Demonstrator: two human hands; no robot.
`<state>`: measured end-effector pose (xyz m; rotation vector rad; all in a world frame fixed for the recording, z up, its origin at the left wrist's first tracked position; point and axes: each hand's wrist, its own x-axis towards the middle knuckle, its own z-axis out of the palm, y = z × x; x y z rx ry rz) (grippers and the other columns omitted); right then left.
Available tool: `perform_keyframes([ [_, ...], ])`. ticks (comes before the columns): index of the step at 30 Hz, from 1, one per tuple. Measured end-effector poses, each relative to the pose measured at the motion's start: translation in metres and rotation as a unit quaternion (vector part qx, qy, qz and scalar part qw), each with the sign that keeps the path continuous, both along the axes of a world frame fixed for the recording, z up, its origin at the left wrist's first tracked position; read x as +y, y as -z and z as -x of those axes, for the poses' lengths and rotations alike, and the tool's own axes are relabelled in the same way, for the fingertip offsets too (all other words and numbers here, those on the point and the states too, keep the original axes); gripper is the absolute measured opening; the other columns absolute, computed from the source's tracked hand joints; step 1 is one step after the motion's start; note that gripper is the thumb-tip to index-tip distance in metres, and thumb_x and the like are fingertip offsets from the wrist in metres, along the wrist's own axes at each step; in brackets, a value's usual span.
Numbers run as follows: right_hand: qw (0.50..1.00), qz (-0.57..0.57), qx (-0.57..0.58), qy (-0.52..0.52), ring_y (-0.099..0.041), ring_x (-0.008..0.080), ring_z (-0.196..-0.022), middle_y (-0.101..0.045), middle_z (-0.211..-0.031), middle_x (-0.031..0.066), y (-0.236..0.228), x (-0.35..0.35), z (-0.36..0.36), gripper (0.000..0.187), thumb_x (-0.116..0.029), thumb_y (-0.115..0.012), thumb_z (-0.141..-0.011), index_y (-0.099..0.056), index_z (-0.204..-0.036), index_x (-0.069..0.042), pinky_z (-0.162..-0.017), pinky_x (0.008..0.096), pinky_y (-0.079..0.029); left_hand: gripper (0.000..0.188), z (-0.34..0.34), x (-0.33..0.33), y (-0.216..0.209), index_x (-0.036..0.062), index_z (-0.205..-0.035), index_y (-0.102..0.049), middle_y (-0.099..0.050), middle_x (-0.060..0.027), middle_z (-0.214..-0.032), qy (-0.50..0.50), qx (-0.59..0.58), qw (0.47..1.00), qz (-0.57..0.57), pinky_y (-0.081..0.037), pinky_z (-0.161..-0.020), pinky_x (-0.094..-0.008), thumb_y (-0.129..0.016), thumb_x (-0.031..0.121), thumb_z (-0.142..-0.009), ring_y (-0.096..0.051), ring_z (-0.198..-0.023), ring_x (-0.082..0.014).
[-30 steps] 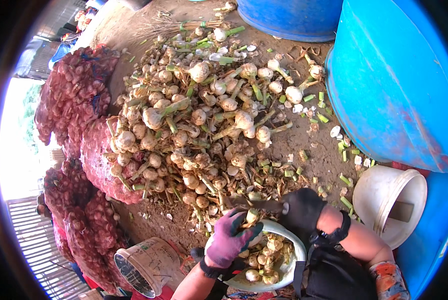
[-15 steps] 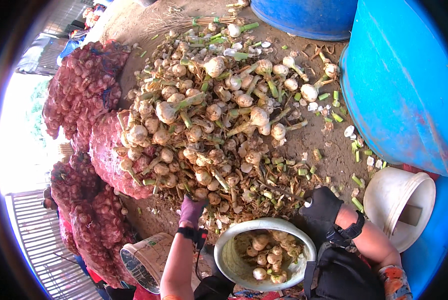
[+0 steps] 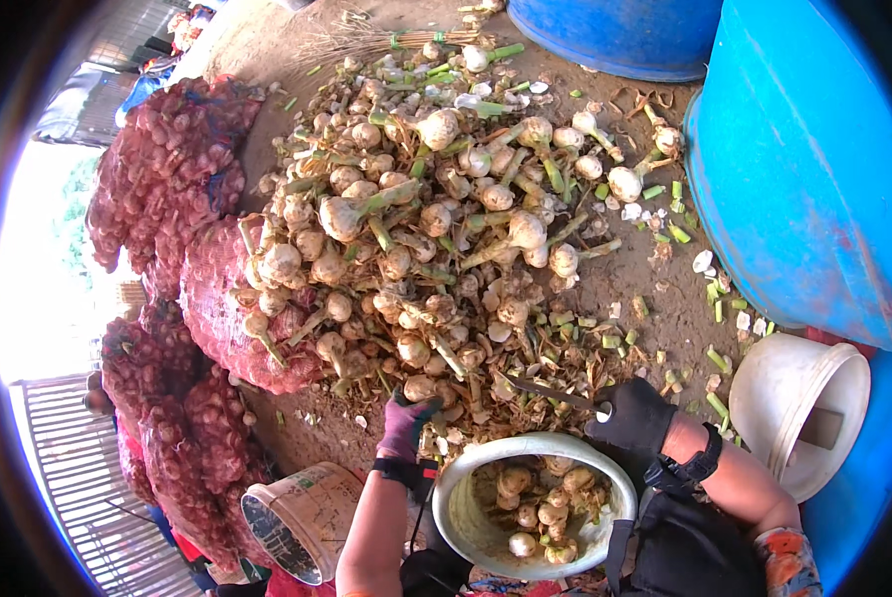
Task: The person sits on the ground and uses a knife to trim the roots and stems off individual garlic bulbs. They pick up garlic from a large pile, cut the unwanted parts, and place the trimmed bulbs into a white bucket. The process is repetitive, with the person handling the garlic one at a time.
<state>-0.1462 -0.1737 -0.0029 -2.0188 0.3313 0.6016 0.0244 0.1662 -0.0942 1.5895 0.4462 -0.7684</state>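
Note:
My left hand [image 3: 404,422], in a purple and black glove, is at the near edge of a large heap of garlic [image 3: 386,259] with stalks on. Its thumb and fingers close round a garlic bulb [image 3: 419,387]. My right hand [image 3: 633,416], gloved in black, grips a knife [image 3: 554,393] by its pale handle. The thin dark blade points left, over dry husks and cut stalks. Between my forearms stands a pale green basin [image 3: 453,497] with several garlic bulbs cut from their stalks [image 3: 551,512] inside.
Red mesh sacks of garlic [image 3: 167,169] line the left side. A dirty white bucket [image 3: 312,512] leans beside my left forearm; another white bucket [image 3: 765,388] lies tilted at the right. Big blue drums [image 3: 794,159] stand at the back right. A twig broom [image 3: 396,40] lies behind the heap.
My left hand has shifted a little right and its fingers have come round a bulb. My right hand and the knife have moved slightly left.

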Motion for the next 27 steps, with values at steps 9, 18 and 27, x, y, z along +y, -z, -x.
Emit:
perform_keyframes([
  [9, 0.993, 0.06, -0.098, -0.032, -0.063, 0.0325, -0.064, -0.062, -0.068, 0.0155, -0.012, 0.012, 0.004, 0.029, -0.034, -0.066, -0.066, -0.065, -0.078, -0.007, -0.061, 0.0396, -0.051, 0.053, 0.021, -0.07, -0.077, 0.0006, -0.113, -0.053, -0.062, -0.0057, -0.102, 0.078, -0.05, 0.99, 0.102, -0.051, -0.082, -0.0307, -0.075, -0.005, -0.066, -0.06, -0.091, -0.015],
  [18, 0.956, 0.093, -0.249, -0.125, -0.061, 0.0272, -0.057, -0.057, -0.063, 0.0091, -0.056, 0.011, -0.01, 0.017, -0.021, -0.064, -0.065, -0.06, -0.076, -0.009, -0.051, 0.0378, -0.049, 0.04, 0.072, -0.131, -0.141, 0.0053, -0.13, -0.034, -0.055, -0.0128, -0.116, 0.093, 0.148, 0.937, 0.301, -0.049, -0.089, -0.0373, -0.047, 0.007, -0.092, -0.058, -0.102, -0.022],
  [27, 0.96, 0.066, -0.253, -0.102, -0.062, 0.0274, -0.06, -0.059, -0.064, 0.0098, -0.043, 0.002, 0.001, 0.016, -0.022, -0.063, -0.065, -0.061, -0.076, -0.011, -0.053, 0.0392, -0.049, 0.034, 0.086, -0.135, -0.136, 0.0034, -0.129, -0.037, -0.054, -0.0126, -0.119, 0.153, 0.215, 0.931, 0.252, -0.048, -0.091, -0.0341, -0.035, 0.011, -0.096, -0.058, -0.103, -0.0217],
])
